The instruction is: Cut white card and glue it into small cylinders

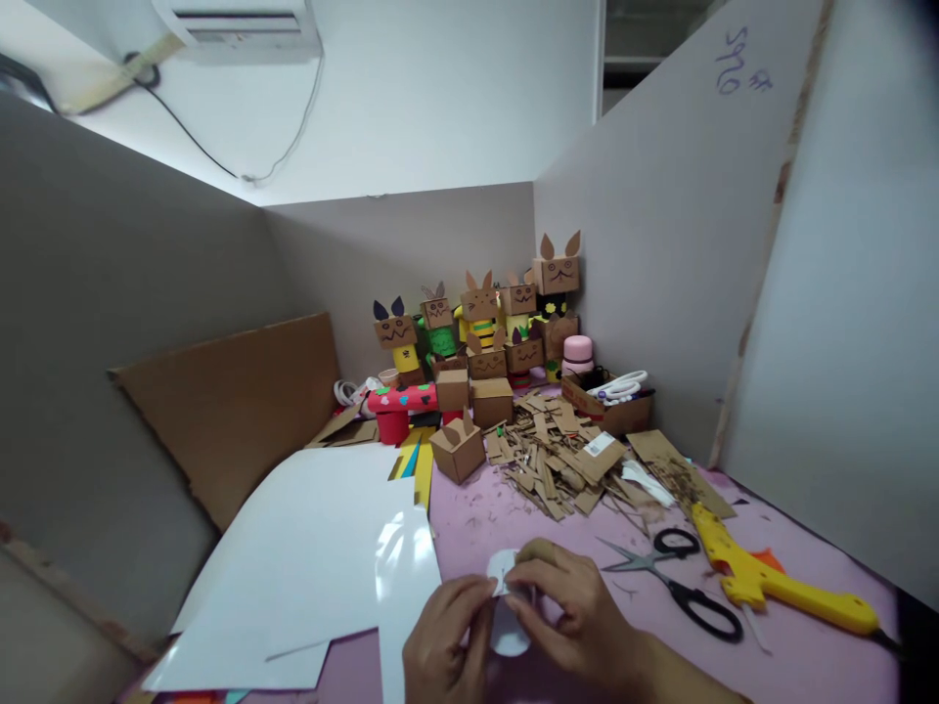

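Note:
A small white paper piece (512, 631) with rounded ends is between my hands, low in the middle of the view. My left hand (451, 640) pinches its left edge between thumb and forefinger. From the right, the fingers of my right hand (568, 606) hold the same piece, their tips close to the left ones. Just right of my hands lie black-handled scissors (664, 577) with their blades apart. Large glossy white sheets (308, 557) spread over the table on the left.
A yellow glue gun (792, 587) lies at the right. Cardboard scraps (550, 450) pile up mid-table, beside a cardboard box of tools (623, 411). Cardboard animal figures (480, 303) stand at the back. A cardboard sheet (242, 411) leans on the left partition.

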Demonstrator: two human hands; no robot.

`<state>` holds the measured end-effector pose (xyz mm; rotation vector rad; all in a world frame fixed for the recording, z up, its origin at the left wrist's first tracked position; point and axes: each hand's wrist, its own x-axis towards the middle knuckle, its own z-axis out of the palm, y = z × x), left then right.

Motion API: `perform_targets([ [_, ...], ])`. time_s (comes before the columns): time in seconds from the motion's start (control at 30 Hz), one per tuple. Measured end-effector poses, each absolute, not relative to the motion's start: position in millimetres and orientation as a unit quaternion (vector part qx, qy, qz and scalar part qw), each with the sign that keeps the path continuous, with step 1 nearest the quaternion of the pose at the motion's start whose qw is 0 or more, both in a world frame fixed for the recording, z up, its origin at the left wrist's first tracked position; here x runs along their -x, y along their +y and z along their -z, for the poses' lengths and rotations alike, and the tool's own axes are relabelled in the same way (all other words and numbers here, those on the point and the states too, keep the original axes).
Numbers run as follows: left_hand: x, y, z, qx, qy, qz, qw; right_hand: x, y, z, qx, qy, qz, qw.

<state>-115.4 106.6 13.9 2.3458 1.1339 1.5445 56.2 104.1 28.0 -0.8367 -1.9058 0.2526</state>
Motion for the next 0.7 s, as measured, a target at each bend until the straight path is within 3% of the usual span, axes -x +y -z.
perform_targets([
  [0.2,118.5,104.0,-15.0,-0.792,0.306,-0.528,0.002,-59.4,102.6,-26.4,0.306,-0.743,-0.191,0.564],
  [0.33,112.5,104.2,-9.9,-0.755,0.281,-0.592,-0.028,-62.6,111.0,-26.3,0.421,-0.624,-0.263,0.603],
  [0.43,109.8,105.9,-6.8,-0.749,0.257,-0.608,-0.058,-64.1,122.3,-25.3,0.484,-0.550,-0.358,0.579],
  [0.6,108.3,106.5,-6.0,-0.779,0.238,-0.572,-0.094,-59.5,130.4,-23.8,0.429,-0.441,-0.581,0.533],
  [0.7,106.3,104.4,-9.4,-0.800,0.224,-0.548,-0.100,-55.5,128.6,-24.5,0.410,-0.399,-0.630,0.525],
])
